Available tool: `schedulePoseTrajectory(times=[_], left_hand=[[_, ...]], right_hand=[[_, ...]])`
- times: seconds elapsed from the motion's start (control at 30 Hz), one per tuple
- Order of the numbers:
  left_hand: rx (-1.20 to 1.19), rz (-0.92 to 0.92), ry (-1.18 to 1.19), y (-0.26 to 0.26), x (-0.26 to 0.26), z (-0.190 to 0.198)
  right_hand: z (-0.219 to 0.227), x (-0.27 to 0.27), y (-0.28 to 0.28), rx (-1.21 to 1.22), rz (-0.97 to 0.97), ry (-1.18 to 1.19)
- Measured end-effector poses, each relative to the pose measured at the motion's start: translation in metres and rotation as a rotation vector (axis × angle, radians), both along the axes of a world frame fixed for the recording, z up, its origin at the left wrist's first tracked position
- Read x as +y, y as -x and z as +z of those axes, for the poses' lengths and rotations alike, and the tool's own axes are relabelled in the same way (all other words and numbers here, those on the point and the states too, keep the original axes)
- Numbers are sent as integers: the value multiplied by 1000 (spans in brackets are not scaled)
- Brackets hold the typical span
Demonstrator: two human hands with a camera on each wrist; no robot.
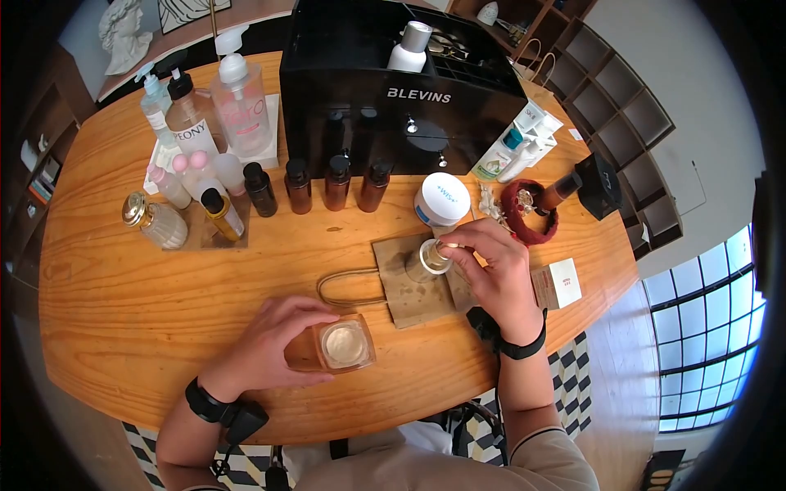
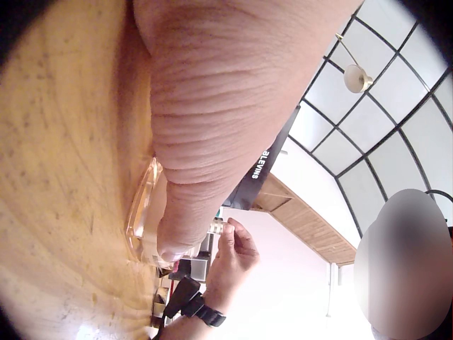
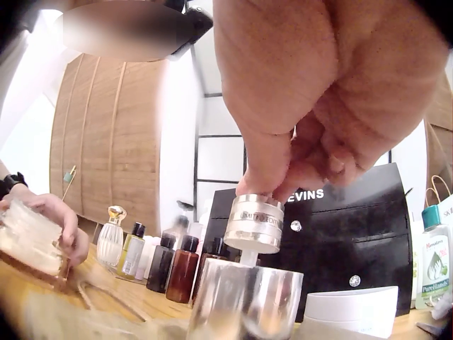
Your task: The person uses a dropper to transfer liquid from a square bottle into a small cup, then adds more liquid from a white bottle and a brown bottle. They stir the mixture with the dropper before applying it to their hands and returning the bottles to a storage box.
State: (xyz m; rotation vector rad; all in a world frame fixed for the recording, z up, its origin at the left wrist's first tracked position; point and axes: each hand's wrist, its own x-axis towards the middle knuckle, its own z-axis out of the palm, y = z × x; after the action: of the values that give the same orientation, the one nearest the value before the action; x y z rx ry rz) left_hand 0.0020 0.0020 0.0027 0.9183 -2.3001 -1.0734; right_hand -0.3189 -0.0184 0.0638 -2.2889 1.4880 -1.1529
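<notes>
My left hand [image 1: 266,340] holds a square clear-glass jar [image 1: 344,344] from its left side, thumb and fingers along opposite walls. A round pale, cream-coloured area shows inside the jar from above. With thumb and fingertips, my right hand [image 1: 495,270] pinches the top of a small silver cap [image 3: 255,223] with lettering round it. A pale stem [image 3: 248,256] runs down from the cap towards the mouth of a shiny cylindrical container [image 3: 248,301]. That container stands on a flat brown paper bag [image 1: 409,307] with a looped handle.
A white tub [image 1: 442,200] stands just behind the bag. Several small dark bottles [image 1: 336,184] line up before a black cosmetics case [image 1: 393,106]. Pump bottles [image 1: 237,114] crowd the back left. At right lie a red headband [image 1: 524,233] and a small box [image 1: 565,282].
</notes>
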Motion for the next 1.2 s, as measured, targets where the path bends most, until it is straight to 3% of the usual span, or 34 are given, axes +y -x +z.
schedulePoseTrajectory(times=[0.43, 0.67, 0.9, 1.2], left_hand=[[-23, 6, -4, -1, 0, 0], [-20, -4, -13, 0, 0, 1], [-32, 23, -30, 2, 1, 3], [-78, 37, -26, 1, 1, 3]], right_hand=[[5, 2, 0, 34, -42, 130], [2, 3, 3, 38, 38, 74], [1, -2, 5, 90, 60, 180], [-1, -1, 3, 62, 77, 88]])
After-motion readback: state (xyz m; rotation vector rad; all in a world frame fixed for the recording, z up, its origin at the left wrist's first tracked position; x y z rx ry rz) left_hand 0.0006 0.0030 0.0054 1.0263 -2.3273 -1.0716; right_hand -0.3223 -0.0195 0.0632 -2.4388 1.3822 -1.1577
